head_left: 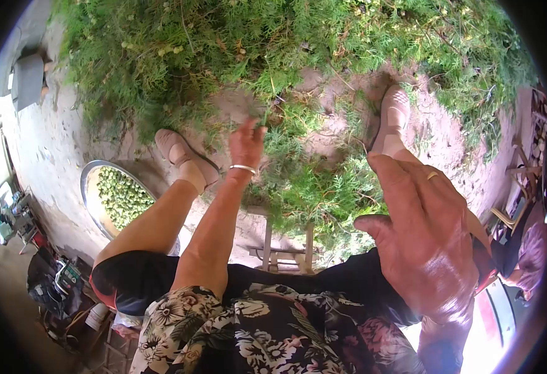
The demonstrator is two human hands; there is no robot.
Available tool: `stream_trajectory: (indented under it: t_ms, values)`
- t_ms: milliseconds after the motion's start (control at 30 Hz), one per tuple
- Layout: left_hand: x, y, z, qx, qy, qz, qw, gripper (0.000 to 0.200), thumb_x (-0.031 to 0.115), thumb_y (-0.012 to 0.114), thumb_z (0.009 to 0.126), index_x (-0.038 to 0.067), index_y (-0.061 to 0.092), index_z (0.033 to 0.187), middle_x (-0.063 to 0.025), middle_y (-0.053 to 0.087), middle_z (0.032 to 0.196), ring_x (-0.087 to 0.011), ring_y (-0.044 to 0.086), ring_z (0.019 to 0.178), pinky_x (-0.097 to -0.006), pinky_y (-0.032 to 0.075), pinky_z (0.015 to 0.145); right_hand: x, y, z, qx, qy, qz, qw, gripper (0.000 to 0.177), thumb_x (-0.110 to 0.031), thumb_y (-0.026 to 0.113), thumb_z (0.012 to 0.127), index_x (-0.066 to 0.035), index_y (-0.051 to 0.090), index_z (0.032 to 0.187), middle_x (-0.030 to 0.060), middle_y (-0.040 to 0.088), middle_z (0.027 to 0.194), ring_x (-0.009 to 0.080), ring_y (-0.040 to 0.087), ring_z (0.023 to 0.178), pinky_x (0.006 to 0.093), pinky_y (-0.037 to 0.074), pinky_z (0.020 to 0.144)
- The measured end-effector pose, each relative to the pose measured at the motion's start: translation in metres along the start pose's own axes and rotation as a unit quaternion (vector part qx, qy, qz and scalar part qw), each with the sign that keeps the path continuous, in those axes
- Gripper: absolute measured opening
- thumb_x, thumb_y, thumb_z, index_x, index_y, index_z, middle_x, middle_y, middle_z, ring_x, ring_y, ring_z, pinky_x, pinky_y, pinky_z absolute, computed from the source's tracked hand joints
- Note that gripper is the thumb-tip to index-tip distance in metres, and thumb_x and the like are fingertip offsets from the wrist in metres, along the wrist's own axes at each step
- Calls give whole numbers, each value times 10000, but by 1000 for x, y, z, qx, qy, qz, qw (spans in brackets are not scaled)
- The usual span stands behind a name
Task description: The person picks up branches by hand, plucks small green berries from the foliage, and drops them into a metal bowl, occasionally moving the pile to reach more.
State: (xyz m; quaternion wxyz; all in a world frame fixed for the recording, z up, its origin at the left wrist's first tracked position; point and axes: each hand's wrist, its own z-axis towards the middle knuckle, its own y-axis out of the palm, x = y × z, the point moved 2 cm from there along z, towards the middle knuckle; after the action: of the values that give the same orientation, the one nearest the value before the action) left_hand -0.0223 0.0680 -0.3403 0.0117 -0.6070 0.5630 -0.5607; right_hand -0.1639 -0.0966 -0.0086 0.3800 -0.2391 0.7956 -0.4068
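Observation:
My left hand (247,144), with a bracelet at the wrist, is reached out low over the ground at the centre. Its fingers are curled together near a green sprig (264,117); what they hold is too small to make out. Closer to the camera, my right hand (424,218), with a ring on one finger, is raised at the right. Its thumb stands apart from its fingers, and nothing shows between them. Loose green sprigs (329,193) lie on the ground between the two hands.
A large heap of leafy green branches (180,56) spreads across the top. At the left, a round metal basin (87,194) holds small green cones or fruits. A wooden stool or frame (268,246) is between the legs. Another person (532,249) is partly visible at the far right.

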Motion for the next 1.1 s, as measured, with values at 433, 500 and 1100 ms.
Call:
stream_trajectory:
  t_ms: [433, 500, 1100]
  values:
    - [-105, -30, -9, 100, -192, 21, 976, 213, 150, 670, 740, 65, 615, 928, -190, 626, 740, -351, 591, 636, -436, 476, 608, 6, 1, -11, 7, -13, -10, 1000, 597, -49, 754, 595, 50, 531, 1140, 240, 588, 1020, 388, 577, 916, 446, 468, 780]
    - [-109, -28, -11, 140, -148, 72, 976, 196, 133, 685, 729, 54, 615, 894, -181, 623, 730, -336, 579, 605, -424, 471, 594, 5, 2, -12, -2, -3, -3, 1000, 597, -52, 756, 592, 43, 536, 1139, 237, 590, 1026, 381, 578, 906, 447, 469, 775]
    - [29, 51, -24, -312, -209, -287, 881, 142, -31, 627, 768, -27, 637, 910, -163, 643, 761, -200, 595, 519, -324, 489, 413, 9, -2, -8, 17, 32, -7, 999, 570, -5, 741, 611, 26, 540, 1144, 207, 611, 1012, 350, 601, 858, 397, 496, 710]
